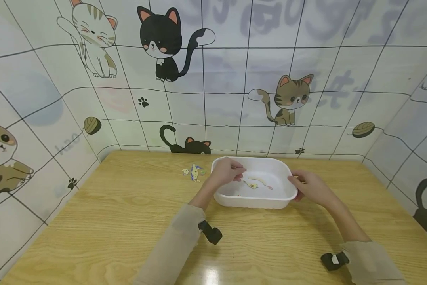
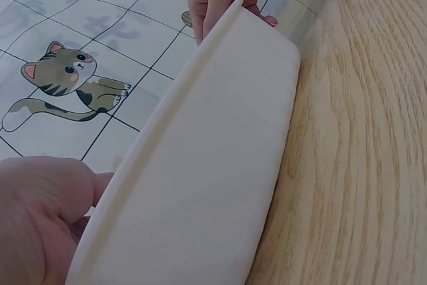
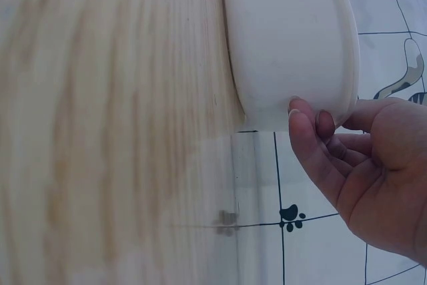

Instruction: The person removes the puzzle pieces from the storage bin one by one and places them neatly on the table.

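Observation:
A white plastic basin [image 1: 256, 202] stands on the table, with several small flat pieces in it, among them a yellowish piece [image 1: 252, 185] and a thin curved strip [image 1: 258, 180]. My right hand [image 1: 311, 186] grips the basin's right end, thumb over the rim and fingers under it, as the right wrist view also shows. Over the basin's left part, my left hand [image 1: 227, 172] reaches inside with bent fingers. In the left wrist view the basin wall [image 2: 193, 145] hides those fingertips, and I cannot tell whether they hold a piece.
Left of the basin, a small cluster of yellow and blue flat pieces [image 1: 195, 173] lies on the wooden table [image 1: 128, 221]. A wall covering [image 1: 227, 111] printed with cats and grid lines rises behind the table and along both sides.

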Available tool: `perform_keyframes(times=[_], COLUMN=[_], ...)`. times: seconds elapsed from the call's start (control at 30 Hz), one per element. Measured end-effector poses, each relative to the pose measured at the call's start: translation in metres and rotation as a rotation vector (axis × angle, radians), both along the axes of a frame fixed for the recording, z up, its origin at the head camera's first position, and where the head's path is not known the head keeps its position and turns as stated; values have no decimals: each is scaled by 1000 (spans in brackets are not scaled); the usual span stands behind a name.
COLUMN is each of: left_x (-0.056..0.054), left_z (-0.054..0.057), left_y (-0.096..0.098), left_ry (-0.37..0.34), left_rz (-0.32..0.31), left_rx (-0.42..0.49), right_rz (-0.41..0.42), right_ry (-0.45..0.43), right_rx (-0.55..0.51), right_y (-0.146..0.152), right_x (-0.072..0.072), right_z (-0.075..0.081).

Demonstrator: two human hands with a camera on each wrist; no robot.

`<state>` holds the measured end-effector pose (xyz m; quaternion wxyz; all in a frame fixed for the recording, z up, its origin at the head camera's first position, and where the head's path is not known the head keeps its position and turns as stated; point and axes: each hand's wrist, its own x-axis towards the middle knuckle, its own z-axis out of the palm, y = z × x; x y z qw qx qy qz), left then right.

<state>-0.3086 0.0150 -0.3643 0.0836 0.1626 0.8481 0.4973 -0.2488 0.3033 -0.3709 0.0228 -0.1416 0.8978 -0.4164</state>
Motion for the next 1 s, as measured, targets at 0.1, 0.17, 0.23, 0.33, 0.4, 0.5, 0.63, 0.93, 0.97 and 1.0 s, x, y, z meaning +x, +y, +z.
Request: perform_keyframes(times=[0.1, 0.17, 0.23, 0.33, 0.4, 0.5, 0.63, 0.93, 0.97, 1.0], left_x=[0, 0, 2, 3, 3, 3, 4, 7, 8, 8], left_z=[1, 1, 1, 2, 1, 0, 0, 7, 8, 9], left_y=[-1, -1, -2, -4, -5, -8, -12, -28, -30, -33], left_ry=[17, 10, 1, -6, 4, 13, 1, -28, -28, -27], left_rz=[-18, -25, -34, -45, -50, -46, -3, 9, 12, 13], left_rx=[-15, -21, -27, -30, -23, 15, 78, 250, 272, 288], right_rz=[1, 3, 5, 2, 0, -6, -1, 2, 2, 1], right_ry=[2, 4, 7, 6, 5, 2, 4, -8, -8, -7], right_rx=[-4, -7, -8, 0, 3, 3, 3, -4, -4, -2], right_y=[-1, -1, -1, 0, 0, 0, -1, -1, -1, -1], right_x=[1, 1, 2, 1, 2, 2, 2, 0, 0, 0], right_z=[1, 1, 2, 1, 1, 2, 2, 0, 0, 0])
